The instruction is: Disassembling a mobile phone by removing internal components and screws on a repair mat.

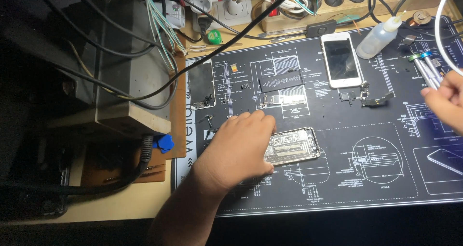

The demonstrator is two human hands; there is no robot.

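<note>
My left hand (pixel 239 147) rests palm down on the left end of an opened silver phone housing (pixel 298 146) lying on a black repair mat (pixel 366 178). My right hand (pixel 446 104) hovers at the right edge of the mat, fingers curled by several metal-handled screwdrivers (pixel 427 68); whether it grips one is unclear. Behind the housing lie a black phone battery (pixel 281 80) and a metal circuit board (pixel 285 99). A white phone screen (pixel 341 59) lies face up at the back.
A detached dark display panel (pixel 201 86) lies at the mat's left. A white squeeze bottle (pixel 381 38), small loose parts (pixel 374 99), a power strip (pixel 226 7) and cables crowd the back. A grey machine (pixel 115 63) stands left, blue picks (pixel 164 142) beside it.
</note>
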